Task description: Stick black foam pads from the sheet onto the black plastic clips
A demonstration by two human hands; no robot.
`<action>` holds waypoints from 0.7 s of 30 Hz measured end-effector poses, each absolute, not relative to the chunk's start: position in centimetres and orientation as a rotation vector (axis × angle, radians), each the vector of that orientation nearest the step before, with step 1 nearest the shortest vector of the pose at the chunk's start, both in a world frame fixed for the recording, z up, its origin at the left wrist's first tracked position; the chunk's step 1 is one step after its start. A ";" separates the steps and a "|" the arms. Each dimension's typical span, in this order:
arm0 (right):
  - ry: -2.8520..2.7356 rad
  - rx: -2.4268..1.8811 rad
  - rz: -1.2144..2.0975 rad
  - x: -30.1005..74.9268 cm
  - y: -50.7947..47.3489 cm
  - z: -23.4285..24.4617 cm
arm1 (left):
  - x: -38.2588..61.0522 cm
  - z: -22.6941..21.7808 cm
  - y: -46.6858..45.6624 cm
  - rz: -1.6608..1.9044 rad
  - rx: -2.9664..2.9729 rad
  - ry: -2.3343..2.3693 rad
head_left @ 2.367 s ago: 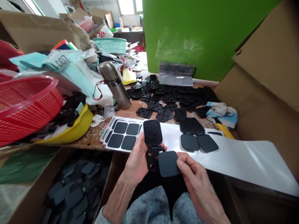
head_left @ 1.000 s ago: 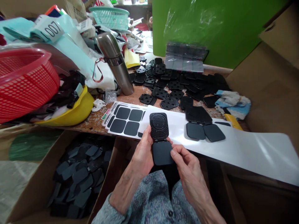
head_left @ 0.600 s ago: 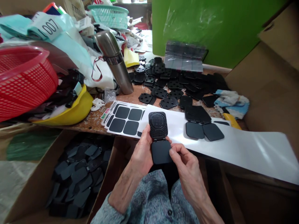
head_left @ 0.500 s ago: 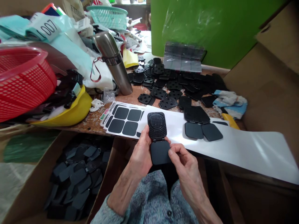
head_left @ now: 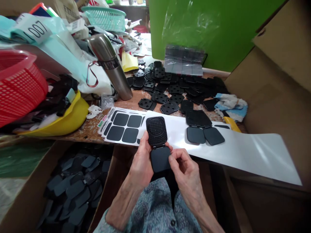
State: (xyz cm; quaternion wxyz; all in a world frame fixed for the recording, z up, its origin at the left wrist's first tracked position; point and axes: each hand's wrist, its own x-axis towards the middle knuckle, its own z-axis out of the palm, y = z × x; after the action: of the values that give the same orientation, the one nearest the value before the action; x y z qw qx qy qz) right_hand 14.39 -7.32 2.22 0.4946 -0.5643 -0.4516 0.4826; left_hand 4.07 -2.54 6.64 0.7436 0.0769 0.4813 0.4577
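Observation:
A black hinged case [head_left: 156, 131], opened out flat, is upright in my left hand [head_left: 143, 163], whose fingers wrap its left side and back. Its upper half has a ridged grid with a round pattern; the lower half [head_left: 160, 159] is a smooth dark square. My right hand [head_left: 186, 166] pinches the right edge of that lower half between thumb and forefinger. Just beyond lie white sheets of dark square stickers [head_left: 122, 126] to the left. To the right, similar black pieces [head_left: 205, 132] rest on a long white backing sheet [head_left: 255, 150].
Loose black cases [head_left: 170, 89] are heaped at the back of the table. A steel flask [head_left: 114, 68], red basket [head_left: 19, 87] and yellow bowl [head_left: 65, 118] crowd the left. A carton [head_left: 26, 194] below holds many dark pieces. A blue-white cloth [head_left: 232, 106] lies right.
The whole view has shifted slightly, so the scene sits further left. Both hands keep the same hold on the hinged case, with little visible finger movement.

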 end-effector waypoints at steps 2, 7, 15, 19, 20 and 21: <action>-1.135 -1.400 1.130 14.4 -7.3 2.2 | 4.0 6.5 -2.6 0.991 0.188 1.065; -1.185 -1.510 1.069 13.9 -7.5 2.3 | 3.7 6.1 -2.7 0.980 0.185 1.037; -1.552 -1.729 0.551 19.9 -4.8 3.8 | 3.8 7.1 -0.6 0.892 0.225 0.965; -1.629 -2.104 -0.160 25.6 -2.5 2.6 | 5.4 7.4 1.7 0.780 0.344 0.967; -1.629 -2.150 -0.237 26.4 -2.1 2.0 | 6.1 7.3 2.3 0.777 0.385 0.979; -1.618 -2.164 -0.272 27.1 -1.8 1.5 | 6.8 7.2 2.8 0.785 0.432 0.990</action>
State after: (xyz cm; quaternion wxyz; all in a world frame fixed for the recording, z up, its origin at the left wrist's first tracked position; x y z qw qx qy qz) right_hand 27.07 -1.79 1.45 0.2113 -0.7788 -0.5824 -0.0980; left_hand 6.84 2.84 7.20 0.7853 0.2005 0.4588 0.3642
